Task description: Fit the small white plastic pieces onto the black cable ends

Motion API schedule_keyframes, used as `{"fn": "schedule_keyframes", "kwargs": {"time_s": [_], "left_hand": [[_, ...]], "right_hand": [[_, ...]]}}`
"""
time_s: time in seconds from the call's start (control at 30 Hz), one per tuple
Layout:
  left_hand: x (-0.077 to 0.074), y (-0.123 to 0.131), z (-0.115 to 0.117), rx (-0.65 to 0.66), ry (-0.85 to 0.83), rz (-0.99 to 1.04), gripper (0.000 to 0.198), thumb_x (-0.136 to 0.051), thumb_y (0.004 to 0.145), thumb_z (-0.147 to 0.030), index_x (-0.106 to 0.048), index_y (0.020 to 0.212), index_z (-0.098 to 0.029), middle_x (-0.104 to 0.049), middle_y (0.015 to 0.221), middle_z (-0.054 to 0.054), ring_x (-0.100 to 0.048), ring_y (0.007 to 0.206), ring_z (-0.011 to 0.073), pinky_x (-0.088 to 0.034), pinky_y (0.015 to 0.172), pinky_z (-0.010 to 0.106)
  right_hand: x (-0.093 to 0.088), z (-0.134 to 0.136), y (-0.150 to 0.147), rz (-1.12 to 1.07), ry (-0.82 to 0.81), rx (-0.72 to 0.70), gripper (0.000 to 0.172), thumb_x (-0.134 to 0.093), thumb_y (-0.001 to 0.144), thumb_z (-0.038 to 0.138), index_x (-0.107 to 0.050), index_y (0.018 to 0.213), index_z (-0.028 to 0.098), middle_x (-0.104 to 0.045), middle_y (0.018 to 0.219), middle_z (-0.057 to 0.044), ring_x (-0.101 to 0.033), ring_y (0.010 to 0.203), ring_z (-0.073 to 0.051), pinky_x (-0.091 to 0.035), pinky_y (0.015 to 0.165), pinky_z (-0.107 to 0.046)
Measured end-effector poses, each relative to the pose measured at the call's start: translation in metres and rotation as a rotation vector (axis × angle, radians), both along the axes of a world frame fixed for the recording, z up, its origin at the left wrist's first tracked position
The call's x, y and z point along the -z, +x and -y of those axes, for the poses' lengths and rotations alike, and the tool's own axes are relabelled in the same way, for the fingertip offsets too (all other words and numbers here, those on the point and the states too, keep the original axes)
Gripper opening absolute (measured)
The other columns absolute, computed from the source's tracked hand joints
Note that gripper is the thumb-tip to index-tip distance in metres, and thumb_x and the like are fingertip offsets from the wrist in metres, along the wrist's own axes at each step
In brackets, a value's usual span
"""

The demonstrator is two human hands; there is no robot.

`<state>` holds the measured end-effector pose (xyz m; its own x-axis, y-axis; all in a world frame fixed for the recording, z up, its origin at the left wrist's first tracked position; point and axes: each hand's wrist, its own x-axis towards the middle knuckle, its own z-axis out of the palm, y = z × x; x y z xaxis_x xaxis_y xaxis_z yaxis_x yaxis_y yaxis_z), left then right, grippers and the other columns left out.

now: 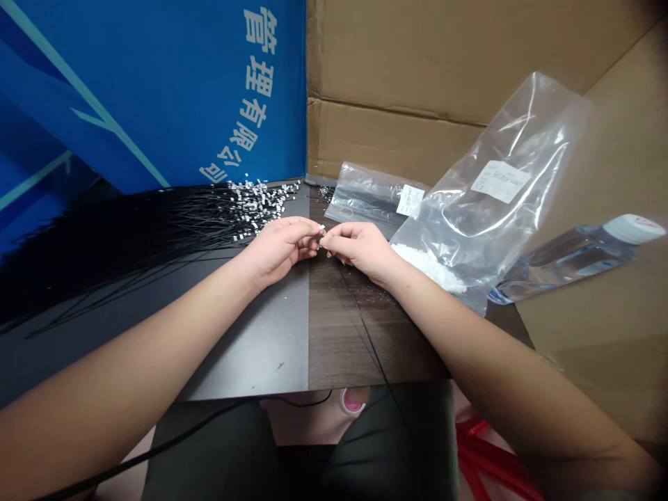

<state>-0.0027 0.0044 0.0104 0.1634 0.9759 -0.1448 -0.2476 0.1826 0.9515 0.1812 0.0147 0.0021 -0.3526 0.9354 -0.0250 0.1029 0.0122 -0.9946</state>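
Over the table, my left hand (284, 250) and my right hand (360, 252) meet fingertip to fingertip. Thumb and index finger of my left hand pinch a tiny white connector (322, 227), mostly covered by the fingers. My right hand is closed on a thin black wire (365, 327), whose long end trails down over the table's front edge. Left of my hands lies a big heap of black wires (120, 229), many tipped with white connectors (255, 202). Just right of my right hand, a clear plastic bag (501, 229) holds many small white pieces (431, 268).
A smaller labelled clear bag (365, 195) lies behind my hands. At the right a water bottle (574, 257) lies tilted. A cardboard wall (396, 62) and a blue printed panel (182, 83) close off the back. A black cable (209, 421) crosses below the table (261, 355).
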Motion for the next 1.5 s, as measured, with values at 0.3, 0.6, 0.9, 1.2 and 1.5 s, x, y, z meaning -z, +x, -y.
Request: {"fn": "schedule_keyframes", "kwargs": {"time_s": [0.3, 0.6, 0.9, 1.2, 1.5], "left_hand": [[-0.0034, 0.0017, 0.0023, -0.003, -0.003, -0.004, 0.015, -0.085, 0.070, -0.022, -0.074, 0.074, -0.013, -0.066, 0.068, 0.002, -0.057, 0.064, 0.0100, -0.050, 0.066, 0.024], [-0.0016, 0.0009, 0.0019, -0.016, 0.000, 0.002, 0.016, -0.086, 0.069, -0.022, -0.074, 0.075, -0.013, -0.065, 0.067, 0.002, -0.057, 0.064, 0.0102, -0.050, 0.065, 0.024], [-0.0003, 0.0013, 0.0017, -0.043, 0.008, -0.003, 0.017, -0.086, 0.071, -0.025, -0.075, 0.079, -0.015, -0.063, 0.067, 0.000, -0.057, 0.064, 0.0104, -0.048, 0.065, 0.025], [0.0018, 0.0053, 0.0040, -0.078, 0.099, 0.023, 0.022, -0.087, 0.073, -0.031, -0.074, 0.083, -0.016, -0.072, 0.086, 0.002, -0.057, 0.067, 0.0095, -0.045, 0.064, 0.025], [-0.0004, 0.0059, 0.0039, -0.050, 0.009, 0.052, 0.020, -0.086, 0.076, -0.029, -0.072, 0.084, -0.017, -0.072, 0.087, 0.002, -0.054, 0.065, 0.0085, -0.043, 0.062, 0.024]], "right_hand": [[-0.0042, 0.0012, -0.0004, -0.030, -0.013, -0.011, 0.014, -0.078, 0.076, 0.030, -0.074, 0.074, 0.017, -0.066, 0.065, 0.001, -0.046, 0.053, -0.008, -0.034, 0.051, -0.024], [-0.0029, 0.0007, 0.0020, -0.037, 0.015, -0.039, 0.016, -0.079, 0.080, 0.032, -0.075, 0.077, 0.016, -0.068, 0.069, 0.000, -0.047, 0.054, -0.008, -0.034, 0.052, -0.024], [-0.0063, 0.0034, 0.0033, -0.018, 0.023, -0.063, 0.021, -0.080, 0.082, 0.037, -0.075, 0.079, 0.016, -0.069, 0.070, 0.000, -0.046, 0.054, -0.008, -0.035, 0.053, -0.024], [-0.0013, 0.0023, 0.0035, 0.003, 0.009, -0.075, 0.024, -0.079, 0.085, 0.041, -0.077, 0.082, 0.016, -0.070, 0.072, -0.001, -0.045, 0.055, -0.008, -0.034, 0.053, -0.025], [-0.0016, 0.0012, 0.0045, -0.001, 0.033, -0.046, 0.024, -0.080, 0.083, 0.041, -0.077, 0.083, 0.017, -0.069, 0.072, -0.001, -0.046, 0.055, -0.008, -0.035, 0.053, -0.025]]}}
